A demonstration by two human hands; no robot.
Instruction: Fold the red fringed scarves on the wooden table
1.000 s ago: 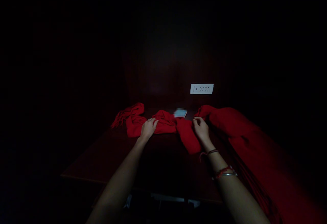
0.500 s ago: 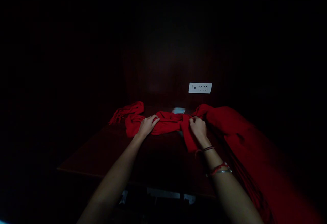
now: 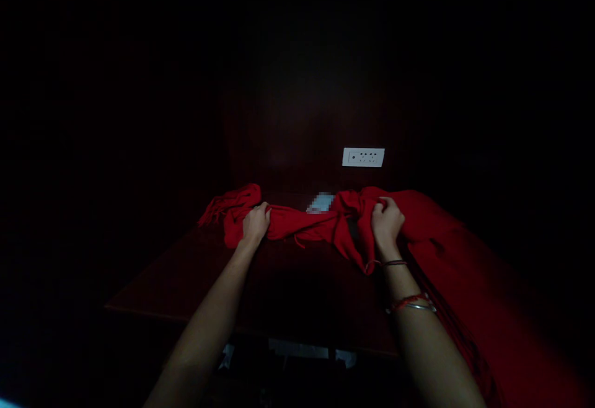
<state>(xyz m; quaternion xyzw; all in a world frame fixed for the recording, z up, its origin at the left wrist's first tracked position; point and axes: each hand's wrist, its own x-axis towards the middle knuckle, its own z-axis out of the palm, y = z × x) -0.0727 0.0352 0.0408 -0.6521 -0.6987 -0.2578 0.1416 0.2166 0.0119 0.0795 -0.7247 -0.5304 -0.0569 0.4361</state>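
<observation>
A long red scarf (image 3: 302, 225) with fringed ends lies bunched across a dark tabletop (image 3: 288, 284). My left hand (image 3: 256, 222) is closed on its left part, near a crumpled fringed end. Farther right, my right hand (image 3: 388, 219) has its fingers wrapped round another part of the scarf, whose cloth hangs in folds beside the wrist. Between the hands the fabric is stretched in loose creases. Bracelets circle my right wrist and forearm.
A broad red cloth (image 3: 465, 271) drapes down the right side. Behind the scarf lies a pale, pixelated flat item (image 3: 320, 203). On the dark back wall is a white socket plate (image 3: 363, 157). Pale objects show below the table's front edge.
My right hand has moved right, drawing the scarf's cloth with it. My left hand has shifted slightly left. More of the pale flat item shows.
</observation>
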